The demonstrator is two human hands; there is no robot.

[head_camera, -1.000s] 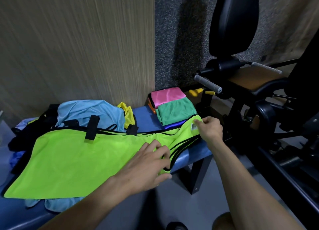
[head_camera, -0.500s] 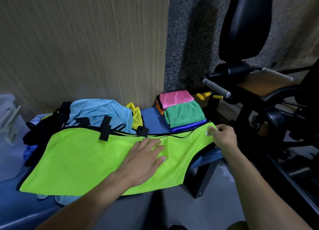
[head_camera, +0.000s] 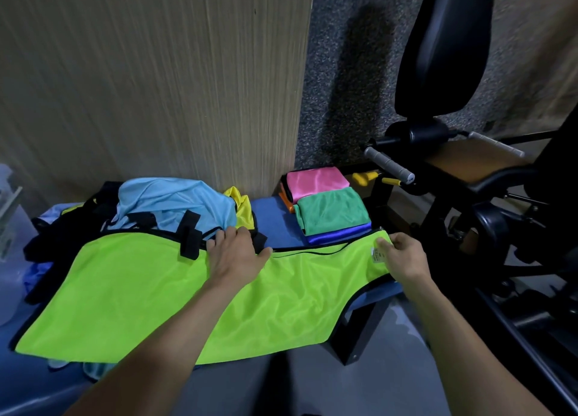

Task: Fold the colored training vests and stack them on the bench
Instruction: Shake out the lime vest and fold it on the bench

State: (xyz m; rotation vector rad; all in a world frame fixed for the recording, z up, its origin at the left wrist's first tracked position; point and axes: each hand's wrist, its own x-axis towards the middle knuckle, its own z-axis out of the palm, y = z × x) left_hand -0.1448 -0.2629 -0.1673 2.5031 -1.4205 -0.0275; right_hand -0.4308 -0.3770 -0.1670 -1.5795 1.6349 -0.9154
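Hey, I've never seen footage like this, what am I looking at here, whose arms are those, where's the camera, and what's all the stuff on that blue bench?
There is no machine: the camera sits on a person's head, looking down at their own bare arms. A lime-green mesh training vest lies spread across the blue padded bench. The left hand presses flat on its upper edge; the right hand pinches its right end, near a small label. Behind lie unfolded vests: a light blue one and a yellow one. At the bench's right end sit folded vests, pink and green on top. The black gym machine stands to the right.
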